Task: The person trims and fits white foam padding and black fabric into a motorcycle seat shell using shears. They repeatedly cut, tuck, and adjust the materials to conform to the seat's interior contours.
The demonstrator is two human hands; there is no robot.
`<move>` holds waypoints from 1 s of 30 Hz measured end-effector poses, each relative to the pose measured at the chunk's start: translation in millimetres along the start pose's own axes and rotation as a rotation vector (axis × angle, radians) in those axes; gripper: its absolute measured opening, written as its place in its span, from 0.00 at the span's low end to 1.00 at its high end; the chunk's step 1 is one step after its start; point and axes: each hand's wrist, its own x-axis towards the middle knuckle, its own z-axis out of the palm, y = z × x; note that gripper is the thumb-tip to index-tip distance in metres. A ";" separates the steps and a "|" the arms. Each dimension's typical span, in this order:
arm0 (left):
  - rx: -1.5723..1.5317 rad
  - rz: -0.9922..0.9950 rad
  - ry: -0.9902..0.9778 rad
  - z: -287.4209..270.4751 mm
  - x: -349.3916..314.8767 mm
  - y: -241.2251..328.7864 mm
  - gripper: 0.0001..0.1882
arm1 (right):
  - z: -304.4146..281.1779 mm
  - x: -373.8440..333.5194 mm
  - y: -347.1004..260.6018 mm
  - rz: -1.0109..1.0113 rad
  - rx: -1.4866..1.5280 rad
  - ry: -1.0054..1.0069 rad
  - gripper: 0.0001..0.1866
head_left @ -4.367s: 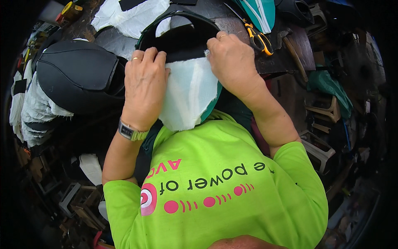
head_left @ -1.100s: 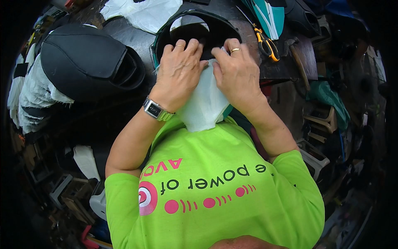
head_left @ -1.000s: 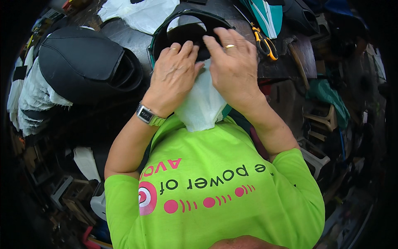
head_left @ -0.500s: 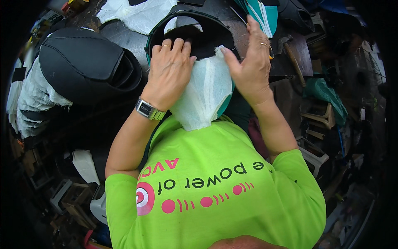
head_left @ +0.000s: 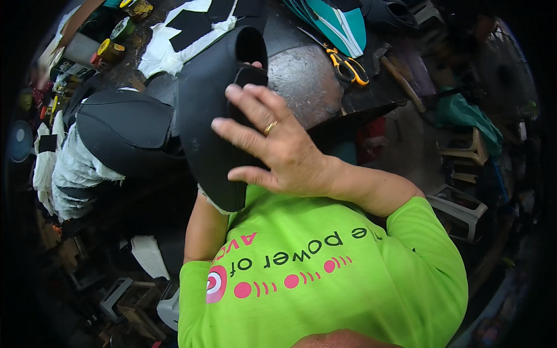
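Note:
A black shoe upper [head_left: 203,110] with a smooth curved outer face is held up over the table's near edge. Its pale cloth lining shows at the lower tip. My left hand [head_left: 255,65] is behind and inside it, supporting it; only its fingertips show through the opening. Against the black face rests my right hand [head_left: 284,142], fingers stretched and spread, with a ring on one finger. To the left lies another black upper [head_left: 125,122], on a stack with white gauzy cloth [head_left: 81,162] sticking out below.
Orange-and-black scissors [head_left: 351,71] lie right of a worn round metal plate [head_left: 307,84]. Behind are turquoise pieces [head_left: 331,23] and white cloth [head_left: 156,49]. A wooden-handled hammer [head_left: 401,84] sits at the right edge. Jars [head_left: 110,51] stand back left; plastic stools [head_left: 455,211] are on the floor.
The upper has been lifted and turned from its pale lined side to its black outer side, moving left. My left hand went behind it; my right hand moved left onto its face.

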 end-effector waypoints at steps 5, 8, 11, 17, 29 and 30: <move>-0.387 0.130 -0.100 -39.6 5.8 -7.8 0.34 | 37.2 -7.6 2.2 -0.091 -0.055 -0.065 0.35; -0.507 0.199 -0.270 -63.4 18.6 -21.2 0.33 | 45.0 -10.5 4.3 -0.102 -0.086 -0.116 0.34; -0.535 0.224 -0.357 -65.2 22.0 -26.0 0.31 | 44.8 -9.1 5.1 -0.116 -0.086 -0.139 0.35; 0.228 0.287 -0.092 -10.5 -4.9 8.9 0.30 | 29.5 -8.3 9.3 -0.029 0.481 -0.020 0.47; 1.938 0.287 -0.051 -27.7 19.1 -31.5 0.35 | -49.3 -7.0 75.6 -0.029 -0.113 -0.226 0.41; 1.808 0.266 -0.084 -28.4 12.8 -27.6 0.34 | -47.3 -10.7 78.6 -0.016 -0.238 -0.302 0.39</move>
